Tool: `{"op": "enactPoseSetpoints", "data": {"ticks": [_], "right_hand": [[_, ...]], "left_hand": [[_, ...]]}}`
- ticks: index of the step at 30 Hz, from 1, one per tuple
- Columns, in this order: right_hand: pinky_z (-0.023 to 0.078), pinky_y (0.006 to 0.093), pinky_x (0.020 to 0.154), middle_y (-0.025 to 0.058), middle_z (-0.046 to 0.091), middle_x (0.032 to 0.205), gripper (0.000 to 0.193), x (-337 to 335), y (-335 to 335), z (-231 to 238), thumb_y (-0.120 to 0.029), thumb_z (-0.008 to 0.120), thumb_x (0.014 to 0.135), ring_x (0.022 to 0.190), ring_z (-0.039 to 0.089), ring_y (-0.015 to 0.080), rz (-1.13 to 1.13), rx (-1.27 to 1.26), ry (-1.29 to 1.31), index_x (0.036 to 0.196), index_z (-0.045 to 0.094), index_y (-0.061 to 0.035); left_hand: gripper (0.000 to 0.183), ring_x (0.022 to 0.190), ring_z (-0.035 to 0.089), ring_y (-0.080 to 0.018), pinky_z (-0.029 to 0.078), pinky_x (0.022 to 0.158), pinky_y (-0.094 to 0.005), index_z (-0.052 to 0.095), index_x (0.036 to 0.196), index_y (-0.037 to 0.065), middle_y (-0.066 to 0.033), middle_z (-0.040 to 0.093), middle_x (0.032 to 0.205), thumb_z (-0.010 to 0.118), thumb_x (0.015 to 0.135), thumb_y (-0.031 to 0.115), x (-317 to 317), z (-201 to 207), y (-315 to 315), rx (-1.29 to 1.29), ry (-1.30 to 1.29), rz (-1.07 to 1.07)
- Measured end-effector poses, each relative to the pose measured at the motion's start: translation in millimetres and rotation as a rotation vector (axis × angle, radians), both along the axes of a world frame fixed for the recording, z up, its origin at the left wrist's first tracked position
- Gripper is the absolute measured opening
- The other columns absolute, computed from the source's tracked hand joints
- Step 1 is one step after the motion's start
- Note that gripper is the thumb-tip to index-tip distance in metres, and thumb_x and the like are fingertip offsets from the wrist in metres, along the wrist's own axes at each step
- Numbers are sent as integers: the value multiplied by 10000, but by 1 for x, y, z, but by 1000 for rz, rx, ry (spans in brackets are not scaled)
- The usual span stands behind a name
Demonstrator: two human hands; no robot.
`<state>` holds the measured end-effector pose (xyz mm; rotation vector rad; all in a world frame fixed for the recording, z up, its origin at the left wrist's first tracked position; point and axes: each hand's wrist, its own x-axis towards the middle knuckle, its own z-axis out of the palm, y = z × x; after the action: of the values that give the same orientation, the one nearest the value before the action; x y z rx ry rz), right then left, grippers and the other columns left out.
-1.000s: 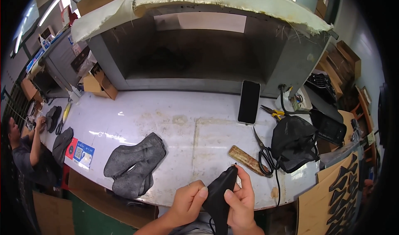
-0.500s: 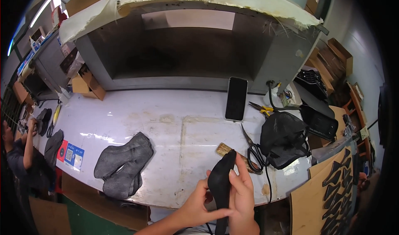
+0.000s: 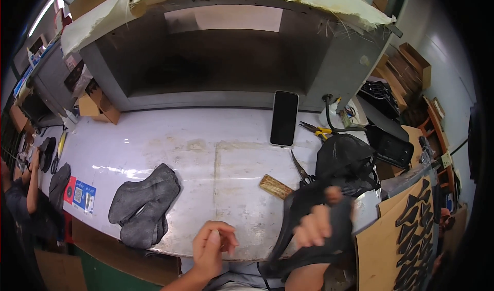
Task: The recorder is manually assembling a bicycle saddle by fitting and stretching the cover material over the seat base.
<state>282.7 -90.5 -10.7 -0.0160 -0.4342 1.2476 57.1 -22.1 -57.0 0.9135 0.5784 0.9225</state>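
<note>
My right hand (image 3: 315, 226) grips a black shoe upper (image 3: 339, 226), smeared by motion, at the bench's front right. A long narrow part of it hangs toward the front edge. Apart from it, my left hand (image 3: 212, 245) is loosely curled over the front edge, with nothing visible in it. A stack of dark grey shoe uppers (image 3: 144, 206) lies left of my left hand. Just beyond the held upper are a worn wooden block (image 3: 276, 186) and scissors (image 3: 301, 168), whose handles are mostly hidden by it.
A phone (image 3: 284, 118) leans against the grey metal housing (image 3: 206, 99). Yellow-handled pliers (image 3: 320, 130) and a black mesh cap (image 3: 346, 157) lie at right. Black pieces cover cardboard (image 3: 378, 239) beside the bench. Another person (image 3: 28, 198) works at far left.
My left hand has let go of the shoe upper and moved left. My right hand has swung the upper to the right, where it spreads wider. The view has shifted slightly.
</note>
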Motion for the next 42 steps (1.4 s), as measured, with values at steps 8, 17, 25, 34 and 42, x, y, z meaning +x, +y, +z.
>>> {"op": "enactPoseSetpoints", "data": {"ticks": [8,17,25,34,42], "right_hand": [[296,320,434,46,357,543,399,-4,35,11,-488,334,1005,412,358,157,191,524,164,1121,435,-120],[456,488,851,207,566,978,953,-95,23,-47,-763,318,886,865,579,337,-25,-277,-288,1468,320,-9],[484,287,597,117,621,911,356,-149,-4,-36,40,632,886,717,614,163,-298,-445,-1140,1233,559,64],[508,328,596,161,623,814,330,-155,23,-8,-8,726,810,669,629,288,-327,4,-1409,1131,658,26],[487,281,580,128,643,828,108,-146,1,-13,46,668,845,673,618,190,-357,-364,-1348,953,672,56]], "left_hand": [[403,651,474,-72,371,583,-200,604,1077,35,-21,583,862,419,1042,391,9,-18,-4,-313,11,-482],[607,544,385,-115,318,501,-244,434,749,69,-15,401,641,257,1017,583,-21,-7,8,-319,-78,-250],[502,541,476,-133,404,501,-259,484,806,34,-44,506,654,380,1025,473,-21,-10,-10,-82,-3,344],[354,703,441,-153,392,595,-272,568,1008,61,-43,459,741,381,1042,359,-39,-57,6,-766,-858,-215],[358,671,407,-129,344,590,-256,515,897,71,-16,425,706,357,1050,353,-24,-43,3,-673,-577,-154]]}}
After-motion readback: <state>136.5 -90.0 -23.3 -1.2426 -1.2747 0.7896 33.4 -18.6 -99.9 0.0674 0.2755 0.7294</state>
